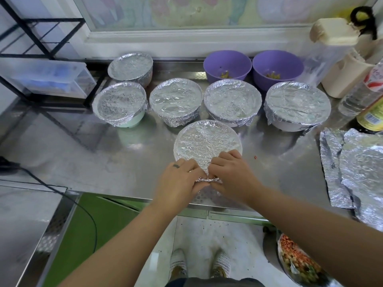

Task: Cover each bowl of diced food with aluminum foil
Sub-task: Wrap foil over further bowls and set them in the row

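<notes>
- Nearest, at the bottom edge, a pair of light mesh shoes (200, 264) stands on the floor, with a bag of diced scraps (298, 264) to the right.
- Above them, the left hand (176, 181) and right hand (232, 172) meet at the near rim of the front bowl (207, 139), fingers pinching a crimped fold of foil (207, 180) between them.
- That bowl sits at the near middle of the steel counter (128, 146), its top fully foiled.
- Loose foil sheets (356, 172) lie at the counter's right side.
- Behind the front bowl runs a row of four foil-covered bowls (232, 100), with a fifth covered bowl (130, 66) behind the row's left end.
- Farthest back, two purple bowls (277, 65) stand uncovered, a little diced food in each.
- At far right stand bottles (360, 94) and a cream container (339, 59).
</notes>
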Demonstrator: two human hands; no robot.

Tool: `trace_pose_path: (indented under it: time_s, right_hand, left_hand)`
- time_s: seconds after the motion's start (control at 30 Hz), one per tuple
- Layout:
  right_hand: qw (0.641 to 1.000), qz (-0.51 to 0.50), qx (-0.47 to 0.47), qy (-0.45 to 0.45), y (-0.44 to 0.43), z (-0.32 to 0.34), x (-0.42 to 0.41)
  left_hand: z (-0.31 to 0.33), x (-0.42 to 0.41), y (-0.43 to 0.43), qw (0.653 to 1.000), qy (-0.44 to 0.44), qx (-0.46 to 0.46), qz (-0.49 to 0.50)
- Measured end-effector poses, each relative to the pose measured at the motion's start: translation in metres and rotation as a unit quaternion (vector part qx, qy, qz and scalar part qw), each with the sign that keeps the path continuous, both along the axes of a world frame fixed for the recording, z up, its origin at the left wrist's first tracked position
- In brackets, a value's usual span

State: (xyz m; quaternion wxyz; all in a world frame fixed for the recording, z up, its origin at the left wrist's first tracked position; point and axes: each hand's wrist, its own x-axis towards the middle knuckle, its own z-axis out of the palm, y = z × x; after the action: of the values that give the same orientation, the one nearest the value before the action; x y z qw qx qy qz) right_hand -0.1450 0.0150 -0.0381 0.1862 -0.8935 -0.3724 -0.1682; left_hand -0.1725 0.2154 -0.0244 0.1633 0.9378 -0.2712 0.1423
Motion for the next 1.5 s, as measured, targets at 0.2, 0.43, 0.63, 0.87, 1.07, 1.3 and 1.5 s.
trace_pose_path:
  time_s: [0.2,0.43,0.63,0.87,1.07,1.3,1.5]
  right_hand:
    - [0.999,0.01,-0.011,-0.037,0.001,0.001,-0.001]
    - [0.993,0.085,-0.081,0.017,-0.04,0.026,0.009]
    - [0.983,0.101,-0.145,-0.043,-0.048,0.017,0.018]
    - [0.981,0.121,-0.095,-0.118,-0.028,0.003,0.019]
    - [0.981,0.132,-0.048,-0.133,-0.026,0.0,0.014]
    - [0.993,0.045,-0.007,-0.105,-0.016,-0.002,0.004]
    - [0.997,0.001,0.007,-0.074,-0.008,-0.002,-0.005]
  left_hand:
    - [-0.003,0.002,0.002,0.998,-0.038,0.033,-0.037]
    - [-0.002,0.002,0.021,0.996,-0.064,0.052,-0.03]
    - [-0.003,0.0,-0.003,0.997,-0.055,0.049,0.005]
    - [-0.005,0.003,-0.002,0.999,-0.036,0.024,-0.003]
    - [-0.003,0.003,0.0,1.0,-0.022,0.017,-0.01]
    - [-0.005,0.001,-0.006,0.999,-0.039,0.028,-0.003]
    - [-0.004,-0.001,-0.007,1.0,-0.003,0.001,0.027]
